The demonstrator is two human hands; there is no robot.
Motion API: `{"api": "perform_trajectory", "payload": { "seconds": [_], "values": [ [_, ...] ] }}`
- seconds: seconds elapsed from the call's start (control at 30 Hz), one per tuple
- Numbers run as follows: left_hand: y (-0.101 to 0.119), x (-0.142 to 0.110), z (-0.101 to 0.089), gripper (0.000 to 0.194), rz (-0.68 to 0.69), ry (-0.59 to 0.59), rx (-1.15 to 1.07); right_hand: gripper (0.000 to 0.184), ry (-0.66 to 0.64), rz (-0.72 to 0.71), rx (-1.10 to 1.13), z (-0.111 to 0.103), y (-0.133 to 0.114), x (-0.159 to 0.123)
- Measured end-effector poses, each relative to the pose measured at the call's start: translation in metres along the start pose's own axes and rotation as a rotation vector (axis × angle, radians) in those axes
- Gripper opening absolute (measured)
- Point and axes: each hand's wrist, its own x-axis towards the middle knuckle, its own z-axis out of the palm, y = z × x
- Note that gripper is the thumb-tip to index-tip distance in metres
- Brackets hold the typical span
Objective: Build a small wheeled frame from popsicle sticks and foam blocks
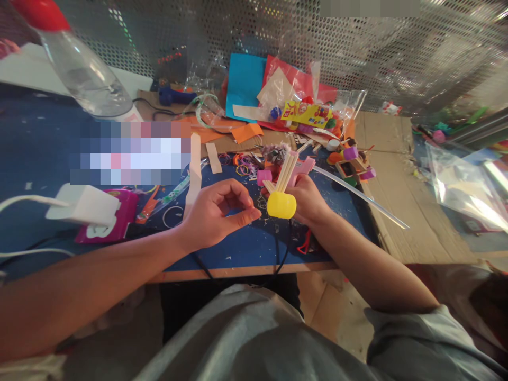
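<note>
My right hand (311, 203) is closed around a pink hot glue gun (302, 168) with a long clear glue stick (365, 198) running out of its back. In front of the same hand is a small piece of pale wooden sticks (284, 174) with a yellow cylinder (281, 205) at its lower end. It seems to be in the fingers too, though these are mostly hidden. A purple cylinder (264, 178) shows just left of the sticks. My left hand (218, 214) hovers to the left, fingers loosely curled and thumb stretched toward the yellow cylinder, with nothing visible in it.
A clear bottle with a red cap (89, 74) stands at the back left. A white plug (83, 209) sits in a magenta power socket (129, 211). Coloured paper (246, 84), bags and craft scraps crowd the back. Flattened cardboard (420, 222) lies to the right.
</note>
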Motion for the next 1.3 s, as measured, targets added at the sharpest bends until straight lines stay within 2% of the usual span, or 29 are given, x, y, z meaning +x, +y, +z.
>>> {"api": "perform_trajectory", "payload": {
  "seconds": [0.33,0.83,0.93,1.03,1.1,1.2,1.3],
  "values": [
    [-0.002,0.000,-0.002,0.051,-0.023,0.002,0.040,0.059,0.006,0.002,-0.023,-0.002,0.001,0.001],
    [-0.007,0.000,-0.002,0.046,-0.044,-0.035,-0.051,0.056,0.014,-0.034,-0.027,0.002,-0.001,-0.002],
    [-0.012,-0.002,-0.003,0.055,-0.062,-0.098,-0.099,0.061,0.029,-0.066,-0.031,0.002,-0.001,-0.003],
    [-0.015,-0.006,-0.003,0.071,-0.133,-0.148,-0.061,0.070,0.050,-0.086,-0.014,0.002,-0.002,-0.002],
    [-0.015,-0.007,-0.003,0.074,-0.165,-0.155,-0.038,0.072,0.052,-0.098,-0.008,0.003,-0.002,-0.002],
    [-0.016,-0.006,-0.003,0.062,-0.184,-0.115,-0.065,0.073,0.047,-0.109,-0.021,0.003,-0.003,-0.002],
    [-0.014,-0.001,-0.003,0.053,-0.274,-0.051,-0.149,0.076,0.025,-0.110,-0.043,0.003,-0.004,-0.005]
  ]
}}
